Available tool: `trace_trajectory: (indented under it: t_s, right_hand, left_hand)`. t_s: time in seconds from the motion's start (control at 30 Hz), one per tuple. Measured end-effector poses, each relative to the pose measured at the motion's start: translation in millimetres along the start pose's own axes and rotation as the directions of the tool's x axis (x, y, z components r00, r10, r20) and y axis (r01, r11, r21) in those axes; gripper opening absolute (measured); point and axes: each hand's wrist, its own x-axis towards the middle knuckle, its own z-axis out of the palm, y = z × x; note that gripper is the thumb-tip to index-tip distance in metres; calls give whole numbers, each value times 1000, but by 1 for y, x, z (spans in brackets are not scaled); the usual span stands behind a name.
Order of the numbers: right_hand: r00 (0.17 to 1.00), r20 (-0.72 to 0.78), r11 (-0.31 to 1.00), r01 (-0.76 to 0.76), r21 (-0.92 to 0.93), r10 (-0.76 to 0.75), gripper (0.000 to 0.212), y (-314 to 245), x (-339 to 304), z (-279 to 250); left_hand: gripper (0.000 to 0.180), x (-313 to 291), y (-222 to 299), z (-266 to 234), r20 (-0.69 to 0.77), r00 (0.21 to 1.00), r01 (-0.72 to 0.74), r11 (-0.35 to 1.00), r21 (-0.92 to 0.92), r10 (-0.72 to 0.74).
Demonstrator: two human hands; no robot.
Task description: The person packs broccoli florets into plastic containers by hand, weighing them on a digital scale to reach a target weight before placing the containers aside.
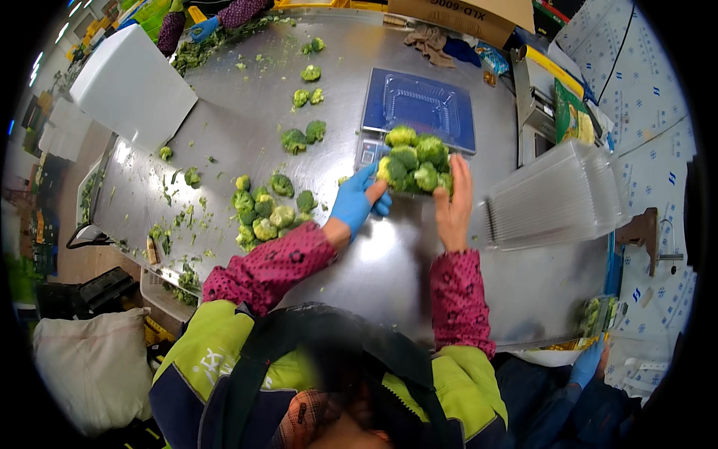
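A transparent tray heaped with green broccoli florets (416,162) is held between my two hands, at the near edge of the scale. My left hand (356,199), in a blue glove with its thumb bare, grips the tray's left side. On the opposite side, my bare right hand (455,200) presses against the tray and florets with its fingers stretched along them. The blue scale (470,118) carries another transparent plastic tray (420,103). Left of my left hand lies a pile of loose florets (262,215) on the metal table (389,277).
Stacked transparent trays (553,198) lie at the right. More florets (303,137) form a loose row beyond the pile. A white box (133,88) stands far left, near a co-worker's blue-gloved hand (204,30). Another person's gloved hand (587,363) is by a packed tray (598,314) at lower right.
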Motion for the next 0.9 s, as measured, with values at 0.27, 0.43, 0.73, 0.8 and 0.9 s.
trace_trajectory:
  t_s: [0.27,0.43,0.73,0.8,0.9]
  right_hand:
    - [961,128,967,-232,-106,245,65,-71,-171,12]
    - [980,-3,927,-191,-322,201,47,-98,-179,18]
    - [997,-49,952,-72,-298,60,33,-87,-179,10]
    - [1000,-24,947,-23,-321,16,33,-77,-180,24]
    - [1000,-5,948,-6,-317,4,34,-69,-176,27]
  left_hand:
    - [56,-123,-79,-61,-52,974,223,970,101,-219]
    - [59,-142,-111,-78,-77,979,-108,800,590,189]
    - [41,-127,-91,-62,300,767,-495,225,839,567]
    - [36,-120,-96,-59,328,750,-519,202,831,575]
    - [33,-102,-101,-58,328,731,-529,193,826,599]
